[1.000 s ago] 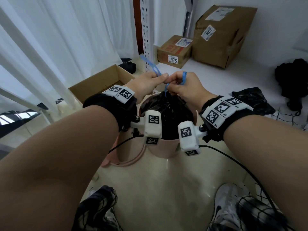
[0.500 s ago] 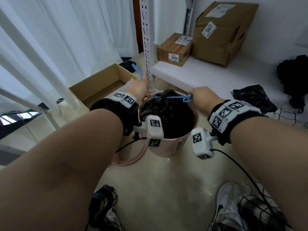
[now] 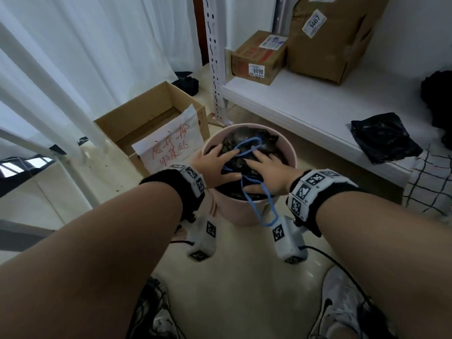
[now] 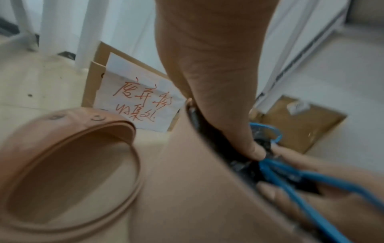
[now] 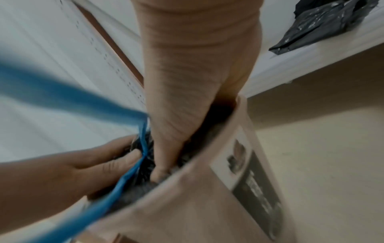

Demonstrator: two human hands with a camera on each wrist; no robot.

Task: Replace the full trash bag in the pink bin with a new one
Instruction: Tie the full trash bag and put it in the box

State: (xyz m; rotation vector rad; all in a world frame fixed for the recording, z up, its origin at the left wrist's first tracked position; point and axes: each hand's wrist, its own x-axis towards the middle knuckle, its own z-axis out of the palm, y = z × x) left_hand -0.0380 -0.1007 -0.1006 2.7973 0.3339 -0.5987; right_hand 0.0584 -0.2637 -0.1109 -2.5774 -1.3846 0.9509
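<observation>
We no longer pull blue drawstring (image 3: 254, 189) apart; left hand (image 3: 215, 167) and right hand (image 3: 269, 172) now spread flat, pressing tied black trash bag (image 3: 247, 145) inside pink bin (image 3: 244, 211), 12 o'clock. Bag closed; lift-out next, we judge.

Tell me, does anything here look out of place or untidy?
A few things. The blue drawstring dangles loose over the pink bin's front rim instead of being held. A pink ring lies on the floor beside the bin. A crumpled black bag sits on the white shelf.
</observation>
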